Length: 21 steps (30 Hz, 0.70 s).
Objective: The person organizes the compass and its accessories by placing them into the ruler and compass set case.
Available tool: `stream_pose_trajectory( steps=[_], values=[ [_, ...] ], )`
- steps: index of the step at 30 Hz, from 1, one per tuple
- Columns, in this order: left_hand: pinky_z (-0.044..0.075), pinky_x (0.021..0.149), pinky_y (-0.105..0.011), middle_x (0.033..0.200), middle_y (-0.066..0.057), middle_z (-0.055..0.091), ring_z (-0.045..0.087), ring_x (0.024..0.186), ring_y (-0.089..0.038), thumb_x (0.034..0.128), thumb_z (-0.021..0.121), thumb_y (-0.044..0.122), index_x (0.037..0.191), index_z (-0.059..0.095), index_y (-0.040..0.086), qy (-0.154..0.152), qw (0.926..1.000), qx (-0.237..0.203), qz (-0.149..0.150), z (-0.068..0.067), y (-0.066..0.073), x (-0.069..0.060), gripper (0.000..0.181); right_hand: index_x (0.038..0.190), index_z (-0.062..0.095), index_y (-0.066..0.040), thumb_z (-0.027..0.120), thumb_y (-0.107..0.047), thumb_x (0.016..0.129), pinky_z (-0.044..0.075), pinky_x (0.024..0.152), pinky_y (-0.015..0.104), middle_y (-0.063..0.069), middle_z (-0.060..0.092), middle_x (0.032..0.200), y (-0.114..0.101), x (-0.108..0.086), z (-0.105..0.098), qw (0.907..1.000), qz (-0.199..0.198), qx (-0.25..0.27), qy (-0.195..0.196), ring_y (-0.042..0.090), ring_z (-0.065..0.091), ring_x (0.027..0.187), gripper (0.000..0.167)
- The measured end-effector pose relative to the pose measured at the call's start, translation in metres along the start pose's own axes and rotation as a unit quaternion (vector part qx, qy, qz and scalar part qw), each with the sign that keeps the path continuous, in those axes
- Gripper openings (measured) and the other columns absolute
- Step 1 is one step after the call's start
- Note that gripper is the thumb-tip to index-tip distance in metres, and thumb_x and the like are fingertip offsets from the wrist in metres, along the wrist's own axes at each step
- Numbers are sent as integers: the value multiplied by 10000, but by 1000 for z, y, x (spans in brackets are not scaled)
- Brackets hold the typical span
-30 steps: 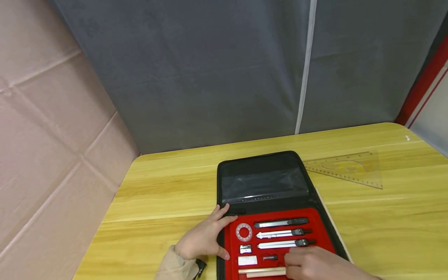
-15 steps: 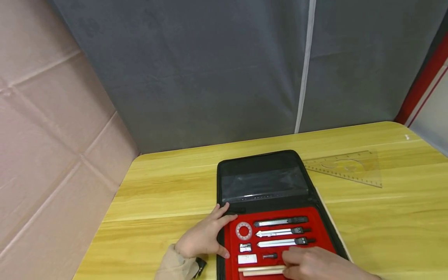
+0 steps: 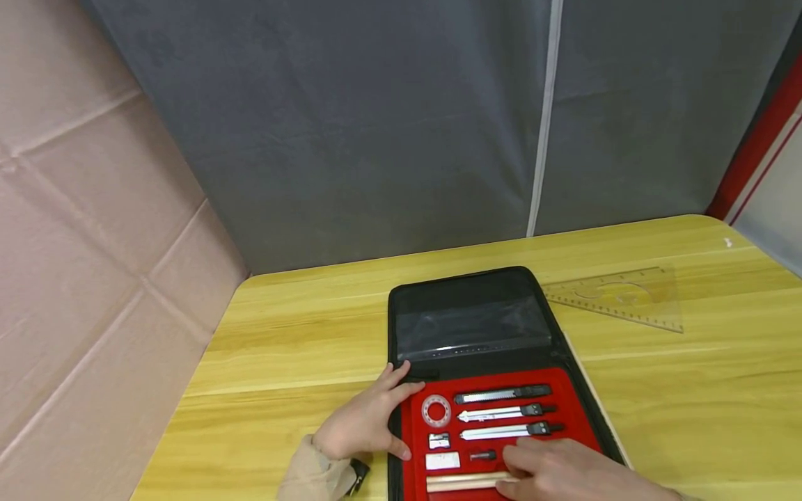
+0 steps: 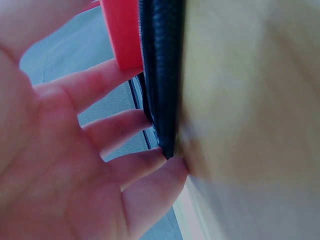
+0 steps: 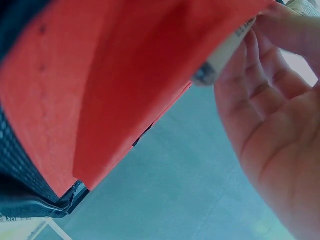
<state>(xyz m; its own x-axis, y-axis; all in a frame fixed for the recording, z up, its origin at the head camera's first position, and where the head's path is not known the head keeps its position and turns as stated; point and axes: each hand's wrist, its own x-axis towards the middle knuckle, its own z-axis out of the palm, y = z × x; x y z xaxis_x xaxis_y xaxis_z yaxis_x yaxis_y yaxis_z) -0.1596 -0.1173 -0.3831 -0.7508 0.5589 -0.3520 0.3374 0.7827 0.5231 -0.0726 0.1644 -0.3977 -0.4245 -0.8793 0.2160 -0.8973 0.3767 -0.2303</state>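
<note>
Above yellow wood (image 3: 301,334), the right hand (image 3: 554,470) pinches a pencil (image 5: 221,57), lettering (image 5: 245,28) blurred.

The left hand (image 3: 370,421) reaches in from the bottom edge, its wrist wrapped in a beige sleeve (image 3: 316,473), fingers (image 4: 117,130) spread apart and thumb set wide of them, the palm turned to its own wrist camera. The right hand (image 3: 557,470) comes in from the lower right with the back up in the head view, knuckles bent, thumb and forefinger brought together in a pinch, the other fingers curled alongside.
</note>
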Motion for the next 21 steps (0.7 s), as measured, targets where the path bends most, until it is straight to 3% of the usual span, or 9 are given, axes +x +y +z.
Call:
stream_pose_trajectory(
  steps=[4,10,17,21],
  values=[
    [523,765,-308,1496,-28,188,117,1364,-309,617,826,252,1320,467,239,-17,10000,-13,7,0,0,1,790,1107,626,-251,495,-517,863,287,563,-8,-172,439,796,0,-1,-1,9997,206,90,-125,-98,376,732,384],
    [522,769,-314,1495,-32,190,117,1363,-312,616,827,252,1319,468,238,-34,10000,-27,18,0,1,3,790,865,657,-205,503,-499,870,315,568,17,-201,465,757,3,1,0,9958,670,507,-371,-105,393,666,333],
    [515,792,-323,1494,-55,196,113,1362,-340,602,834,262,1316,472,221,7,9999,19,122,0,0,1,802,760,683,-199,611,-400,841,264,553,-8,-182,425,714,4,3,3,9987,371,250,-231,-124,339,642,228],
    [519,780,-318,1493,-59,198,115,1361,-344,606,831,265,1319,470,213,12,9999,-31,141,-1,-1,0,801,812,696,-206,618,-415,827,280,552,-3,-179,438,733,4,4,2,9983,352,113,-457,-123,353,656,224]
  ],
)
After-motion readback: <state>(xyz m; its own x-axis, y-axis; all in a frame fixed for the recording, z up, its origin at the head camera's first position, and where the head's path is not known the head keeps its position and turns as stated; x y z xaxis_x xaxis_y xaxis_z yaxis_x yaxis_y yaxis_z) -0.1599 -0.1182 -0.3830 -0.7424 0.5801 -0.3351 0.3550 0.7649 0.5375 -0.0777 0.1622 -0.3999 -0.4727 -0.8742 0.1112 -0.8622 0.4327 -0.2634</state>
